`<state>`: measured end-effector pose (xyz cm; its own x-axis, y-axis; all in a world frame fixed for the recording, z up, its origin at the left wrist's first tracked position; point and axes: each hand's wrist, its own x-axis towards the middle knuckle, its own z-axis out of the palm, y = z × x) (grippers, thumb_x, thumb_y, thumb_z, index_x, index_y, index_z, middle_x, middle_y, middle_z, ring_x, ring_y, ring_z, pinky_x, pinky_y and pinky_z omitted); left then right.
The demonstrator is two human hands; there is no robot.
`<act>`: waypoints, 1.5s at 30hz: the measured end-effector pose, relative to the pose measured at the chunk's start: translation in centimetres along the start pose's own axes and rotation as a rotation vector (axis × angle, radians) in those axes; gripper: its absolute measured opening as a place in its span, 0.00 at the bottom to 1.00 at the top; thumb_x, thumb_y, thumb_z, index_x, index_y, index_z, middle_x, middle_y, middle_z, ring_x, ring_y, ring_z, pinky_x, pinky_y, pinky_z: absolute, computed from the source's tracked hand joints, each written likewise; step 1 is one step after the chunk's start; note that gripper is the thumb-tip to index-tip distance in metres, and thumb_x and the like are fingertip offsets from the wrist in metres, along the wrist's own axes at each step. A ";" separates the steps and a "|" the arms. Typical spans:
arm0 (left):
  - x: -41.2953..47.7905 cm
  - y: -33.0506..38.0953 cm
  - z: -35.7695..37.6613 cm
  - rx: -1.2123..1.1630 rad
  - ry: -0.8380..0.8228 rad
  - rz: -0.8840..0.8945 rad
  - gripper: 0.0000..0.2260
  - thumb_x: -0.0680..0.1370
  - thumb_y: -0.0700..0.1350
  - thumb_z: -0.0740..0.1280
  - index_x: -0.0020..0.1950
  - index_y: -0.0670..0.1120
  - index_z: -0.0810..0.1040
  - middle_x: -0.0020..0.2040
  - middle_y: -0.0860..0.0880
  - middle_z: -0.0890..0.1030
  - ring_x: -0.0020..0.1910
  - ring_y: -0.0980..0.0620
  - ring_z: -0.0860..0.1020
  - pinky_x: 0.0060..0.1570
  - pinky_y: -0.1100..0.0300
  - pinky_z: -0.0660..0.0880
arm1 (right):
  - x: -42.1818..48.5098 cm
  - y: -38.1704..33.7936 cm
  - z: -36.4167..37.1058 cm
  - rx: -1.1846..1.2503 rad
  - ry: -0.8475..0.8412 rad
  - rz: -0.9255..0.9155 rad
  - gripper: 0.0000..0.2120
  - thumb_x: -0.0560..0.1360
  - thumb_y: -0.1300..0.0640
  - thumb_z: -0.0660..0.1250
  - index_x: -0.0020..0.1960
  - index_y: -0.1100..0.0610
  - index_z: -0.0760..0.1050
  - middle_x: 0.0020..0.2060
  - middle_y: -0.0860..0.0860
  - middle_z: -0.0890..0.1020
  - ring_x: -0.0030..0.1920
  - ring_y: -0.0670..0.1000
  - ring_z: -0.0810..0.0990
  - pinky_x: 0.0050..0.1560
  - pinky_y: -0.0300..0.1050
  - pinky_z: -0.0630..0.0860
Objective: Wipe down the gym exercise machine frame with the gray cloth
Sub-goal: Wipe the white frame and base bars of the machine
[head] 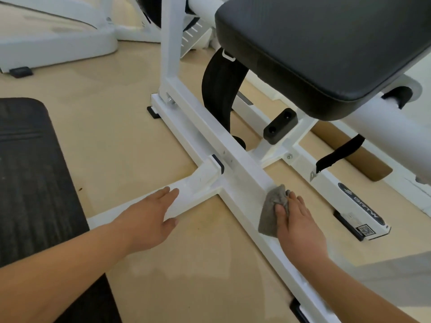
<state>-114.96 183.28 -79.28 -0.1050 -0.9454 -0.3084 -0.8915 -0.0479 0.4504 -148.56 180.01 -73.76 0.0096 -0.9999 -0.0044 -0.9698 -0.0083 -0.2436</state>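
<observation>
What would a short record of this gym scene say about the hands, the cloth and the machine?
left hand: rests flat on the white frame's side bar
right hand: presses the gray cloth onto the long floor bar
seat pad: black, above the frame
black mat: on the tan floor, at left

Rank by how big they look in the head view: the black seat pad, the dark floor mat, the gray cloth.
Largest, unranked: black seat pad and dark floor mat. They look about alike, and the picture's edge cuts both off.
Smallest: gray cloth, clearly, though partly hidden under the right hand.
</observation>
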 end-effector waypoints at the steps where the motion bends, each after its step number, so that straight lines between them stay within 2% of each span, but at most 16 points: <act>1: -0.5 -0.6 -0.8 0.010 0.008 -0.011 0.34 0.84 0.60 0.58 0.84 0.56 0.43 0.84 0.55 0.46 0.82 0.55 0.52 0.78 0.58 0.57 | 0.3 -1.9 0.2 0.036 0.009 -0.060 0.28 0.86 0.42 0.47 0.83 0.51 0.56 0.82 0.45 0.56 0.82 0.44 0.49 0.81 0.48 0.52; 5: -3.4 -4.1 -4.6 0.084 0.031 -0.057 0.32 0.85 0.61 0.55 0.84 0.54 0.46 0.84 0.53 0.50 0.83 0.53 0.50 0.78 0.59 0.49 | 1.8 -11.4 2.8 0.061 0.023 -0.396 0.28 0.86 0.43 0.47 0.84 0.52 0.54 0.82 0.46 0.55 0.82 0.43 0.47 0.78 0.39 0.42; 8: -5.6 -7.1 -6.7 0.345 0.083 -0.068 0.31 0.84 0.64 0.50 0.84 0.50 0.54 0.83 0.49 0.57 0.83 0.48 0.50 0.81 0.54 0.47 | 3.7 -16.4 5.3 -0.119 0.048 -0.610 0.28 0.87 0.44 0.45 0.84 0.55 0.54 0.83 0.51 0.54 0.83 0.48 0.46 0.80 0.43 0.38; 11: -7.0 -8.4 -7.0 0.435 0.100 -0.103 0.34 0.83 0.67 0.45 0.83 0.49 0.57 0.84 0.48 0.54 0.83 0.49 0.46 0.82 0.52 0.44 | 6.8 -17.7 7.5 -0.343 0.001 -0.615 0.29 0.86 0.44 0.40 0.84 0.57 0.49 0.84 0.54 0.50 0.83 0.54 0.44 0.82 0.52 0.40; 14: -6.9 -8.4 -6.3 0.435 0.130 -0.118 0.33 0.82 0.66 0.40 0.84 0.51 0.54 0.85 0.48 0.47 0.83 0.50 0.41 0.81 0.51 0.39 | 10.2 -16.3 9.0 -0.533 -0.066 -0.534 0.31 0.85 0.44 0.34 0.84 0.57 0.42 0.84 0.54 0.44 0.82 0.54 0.37 0.80 0.54 0.33; 17: -6.9 -8.5 -5.8 0.429 0.209 -0.115 0.32 0.83 0.65 0.40 0.84 0.52 0.53 0.85 0.48 0.47 0.83 0.51 0.41 0.79 0.54 0.36 | 11.3 -15.2 10.3 -0.703 -0.043 -0.573 0.33 0.82 0.44 0.29 0.84 0.57 0.44 0.84 0.54 0.45 0.82 0.55 0.36 0.78 0.58 0.29; 21: -7.0 -8.5 -6.0 0.377 0.269 -0.109 0.31 0.83 0.64 0.43 0.84 0.52 0.55 0.84 0.49 0.50 0.83 0.52 0.44 0.76 0.56 0.34 | 7.7 -17.4 14.3 -0.390 -0.163 -0.573 0.33 0.84 0.44 0.33 0.84 0.54 0.53 0.83 0.49 0.54 0.83 0.51 0.43 0.77 0.56 0.28; 23: -7.0 -8.5 -6.0 0.368 0.275 -0.097 0.30 0.83 0.63 0.44 0.83 0.52 0.57 0.84 0.49 0.52 0.83 0.52 0.45 0.76 0.56 0.34 | 5.1 -19.6 16.1 -0.133 -0.262 -0.494 0.30 0.84 0.43 0.37 0.84 0.49 0.53 0.83 0.49 0.53 0.83 0.50 0.43 0.79 0.55 0.33; 25: -7.1 -8.5 -6.1 0.375 0.291 -0.087 0.29 0.84 0.62 0.45 0.82 0.52 0.60 0.84 0.48 0.54 0.83 0.51 0.47 0.77 0.56 0.36 | 2.1 -21.5 17.5 -0.014 -0.305 -0.578 0.30 0.84 0.41 0.37 0.84 0.47 0.50 0.84 0.48 0.49 0.83 0.50 0.40 0.79 0.53 0.34; 27: -7.1 -8.4 -6.2 0.373 0.307 -0.075 0.29 0.83 0.61 0.45 0.81 0.51 0.63 0.83 0.48 0.57 0.83 0.51 0.50 0.79 0.55 0.40 | -0.7 -22.4 18.2 -0.024 -0.322 -0.759 0.31 0.83 0.39 0.32 0.84 0.46 0.46 0.84 0.46 0.46 0.82 0.47 0.34 0.79 0.53 0.30; 30: -7.2 -8.4 -6.2 0.369 0.309 -0.068 0.30 0.82 0.60 0.44 0.80 0.51 0.66 0.83 0.48 0.59 0.83 0.51 0.52 0.80 0.55 0.43 | -1.0 -21.7 17.9 -0.097 -0.351 -0.913 0.33 0.82 0.35 0.30 0.84 0.47 0.43 0.83 0.45 0.42 0.80 0.45 0.31 0.80 0.54 0.33; 32: -7.1 -8.4 -6.1 0.376 0.319 -0.072 0.29 0.82 0.60 0.45 0.79 0.51 0.66 0.83 0.49 0.59 0.83 0.51 0.51 0.81 0.54 0.42 | 1.7 -20.2 17.0 -0.149 -0.332 -0.875 0.34 0.83 0.35 0.33 0.84 0.48 0.43 0.83 0.46 0.41 0.81 0.45 0.32 0.81 0.53 0.33; 34: -7.1 -8.5 -6.0 0.387 0.323 -0.075 0.27 0.83 0.59 0.46 0.79 0.51 0.66 0.83 0.49 0.59 0.83 0.51 0.51 0.80 0.55 0.40 | 5.1 -18.3 15.6 -0.240 -0.303 -0.718 0.33 0.84 0.38 0.35 0.85 0.52 0.44 0.83 0.49 0.42 0.81 0.47 0.34 0.80 0.52 0.32; 37: -7.2 -8.4 -6.0 0.390 0.332 -0.081 0.27 0.83 0.58 0.47 0.79 0.51 0.66 0.83 0.48 0.58 0.83 0.50 0.50 0.78 0.56 0.37 | 7.3 -17.0 14.8 -0.403 -0.237 -0.605 0.36 0.82 0.39 0.31 0.84 0.58 0.42 0.84 0.54 0.43 0.82 0.50 0.34 0.79 0.52 0.29; 40: -7.2 -8.2 -6.0 0.390 0.329 -0.077 0.27 0.83 0.58 0.47 0.79 0.51 0.66 0.83 0.48 0.59 0.83 0.50 0.51 0.78 0.56 0.37 | 4.8 -19.3 16.0 -0.299 -0.249 -0.549 0.41 0.79 0.37 0.27 0.83 0.61 0.42 0.83 0.58 0.43 0.82 0.55 0.34 0.79 0.56 0.29; 45: -7.4 -8.1 -6.1 0.389 0.343 -0.070 0.27 0.83 0.57 0.47 0.77 0.51 0.70 0.82 0.49 0.63 0.82 0.52 0.55 0.81 0.55 0.43 | -1.6 -23.3 18.5 -0.136 -0.279 -0.802 0.34 0.83 0.37 0.32 0.83 0.54 0.37 0.82 0.51 0.36 0.80 0.51 0.28 0.80 0.55 0.33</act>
<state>-104.27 188.67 -75.51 0.0533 -0.9986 -0.0054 -0.9958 -0.0536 0.0741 -121.52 181.91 -85.99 0.7469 -0.6534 -0.1234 -0.6649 -0.7303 -0.1570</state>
